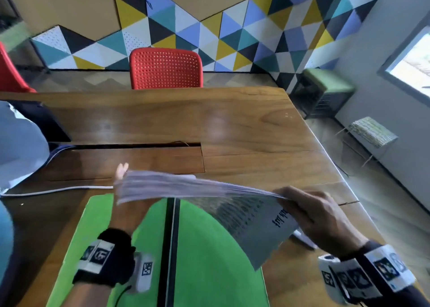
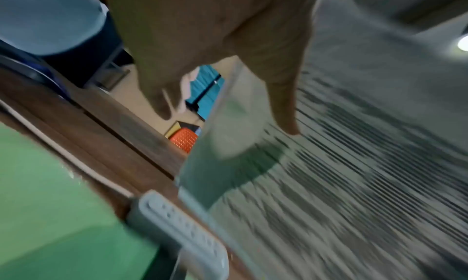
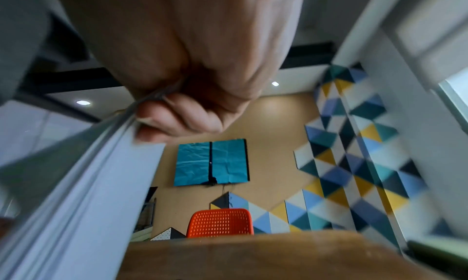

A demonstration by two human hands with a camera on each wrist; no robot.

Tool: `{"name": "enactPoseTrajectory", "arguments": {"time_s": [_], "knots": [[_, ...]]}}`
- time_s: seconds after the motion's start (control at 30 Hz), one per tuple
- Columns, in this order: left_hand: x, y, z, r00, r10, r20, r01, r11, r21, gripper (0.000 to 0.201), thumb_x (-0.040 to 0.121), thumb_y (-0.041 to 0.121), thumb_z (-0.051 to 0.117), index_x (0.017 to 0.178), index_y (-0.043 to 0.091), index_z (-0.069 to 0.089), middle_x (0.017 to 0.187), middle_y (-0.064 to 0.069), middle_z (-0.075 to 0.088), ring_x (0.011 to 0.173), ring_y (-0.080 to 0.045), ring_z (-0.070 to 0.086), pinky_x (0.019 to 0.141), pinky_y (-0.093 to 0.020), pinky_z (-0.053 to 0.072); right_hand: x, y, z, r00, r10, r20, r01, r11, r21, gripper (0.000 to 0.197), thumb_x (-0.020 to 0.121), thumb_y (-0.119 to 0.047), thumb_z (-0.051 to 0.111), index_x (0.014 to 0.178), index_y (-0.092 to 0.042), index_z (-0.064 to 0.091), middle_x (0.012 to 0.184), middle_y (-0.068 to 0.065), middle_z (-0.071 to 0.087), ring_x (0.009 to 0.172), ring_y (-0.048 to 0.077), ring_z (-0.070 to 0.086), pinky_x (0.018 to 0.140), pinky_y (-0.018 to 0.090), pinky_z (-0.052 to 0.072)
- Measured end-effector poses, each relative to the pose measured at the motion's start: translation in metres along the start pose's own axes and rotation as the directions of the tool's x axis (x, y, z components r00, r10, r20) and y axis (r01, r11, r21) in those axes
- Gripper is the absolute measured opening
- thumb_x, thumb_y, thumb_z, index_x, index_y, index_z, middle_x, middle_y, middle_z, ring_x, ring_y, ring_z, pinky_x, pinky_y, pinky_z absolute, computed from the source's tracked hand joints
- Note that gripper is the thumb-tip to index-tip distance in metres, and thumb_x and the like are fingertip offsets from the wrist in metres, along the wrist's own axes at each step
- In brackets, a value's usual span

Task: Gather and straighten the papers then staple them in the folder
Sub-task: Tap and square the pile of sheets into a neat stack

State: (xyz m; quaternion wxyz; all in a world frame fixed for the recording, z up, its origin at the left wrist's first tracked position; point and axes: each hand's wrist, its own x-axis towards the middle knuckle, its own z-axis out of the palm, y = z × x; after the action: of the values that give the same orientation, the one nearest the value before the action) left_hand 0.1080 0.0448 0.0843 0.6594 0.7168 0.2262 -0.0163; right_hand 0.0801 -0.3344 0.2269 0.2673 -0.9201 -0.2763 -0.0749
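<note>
A stack of printed papers (image 1: 186,185) hangs in the air over an open green folder (image 1: 204,255) lying flat on the wooden table (image 1: 244,125). My right hand (image 1: 286,195) pinches the stack's right end; in the right wrist view the sheets (image 3: 76,174) fan out from my curled fingers (image 3: 174,116). My left hand (image 1: 122,174) holds the left end from below. In the left wrist view my thumb (image 2: 283,104) lies on the printed face (image 2: 354,164) and the other fingers (image 2: 157,96) reach past the sheet's edge. The picture is blurred by motion.
A white cable (image 1: 58,190) runs across the table left of the folder. A long slot (image 1: 135,146) cuts the tabletop behind the papers. A small white object (image 1: 302,237) lies under my right hand. A red chair (image 1: 165,68) stands at the far side, and someone's light sleeve (image 1: 21,143) is at the left.
</note>
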Motion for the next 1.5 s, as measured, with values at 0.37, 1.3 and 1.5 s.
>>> {"name": "enactPoseTrajectory", "arguments": {"time_s": [0.37, 1.3, 1.5], "knots": [[-0.05, 0.028, 0.03, 0.961, 0.236, 0.142, -0.211, 0.962, -0.171, 0.032, 0.072, 0.008, 0.081, 0.09, 0.032, 0.07, 0.081, 0.006, 0.078, 0.075, -0.015, 0.072, 0.077, -0.031, 0.052, -0.033, 0.021, 0.037, 0.779, 0.626, -0.033, -0.31, 0.431, 0.847, 0.024, 0.067, -0.006, 0.072, 0.088, -0.015, 0.076, 0.079, 0.007, 0.075, 0.071, 0.019, 0.068, 0.064, 0.031, 0.056], [-0.044, 0.001, 0.06, 0.972, 0.233, 0.037, -0.214, 0.937, -0.275, 0.045, 0.065, -0.007, 0.079, 0.095, 0.023, 0.066, 0.082, 0.014, 0.077, 0.079, 0.002, 0.071, 0.068, -0.014, 0.057, -0.071, 0.053, 0.119, 0.699, 0.712, -0.064, -0.33, 0.401, 0.855, 0.053, 0.05, -0.03, 0.087, 0.096, -0.009, 0.07, 0.087, 0.004, 0.079, 0.08, 0.015, 0.073, 0.065, 0.026, 0.058], [-0.041, 0.005, 0.067, 0.968, 0.243, 0.068, -0.214, 0.934, -0.287, 0.039, 0.069, -0.01, 0.075, 0.094, 0.02, 0.069, 0.079, 0.016, 0.077, 0.079, -0.001, 0.073, 0.068, -0.013, 0.057, -0.049, 0.032, 0.096, 0.622, 0.635, -0.457, -0.16, 0.675, 0.721, 0.032, 0.083, -0.045, 0.065, 0.102, -0.019, 0.067, 0.089, 0.004, 0.074, 0.066, 0.024, 0.066, 0.051, 0.034, 0.053]]}}
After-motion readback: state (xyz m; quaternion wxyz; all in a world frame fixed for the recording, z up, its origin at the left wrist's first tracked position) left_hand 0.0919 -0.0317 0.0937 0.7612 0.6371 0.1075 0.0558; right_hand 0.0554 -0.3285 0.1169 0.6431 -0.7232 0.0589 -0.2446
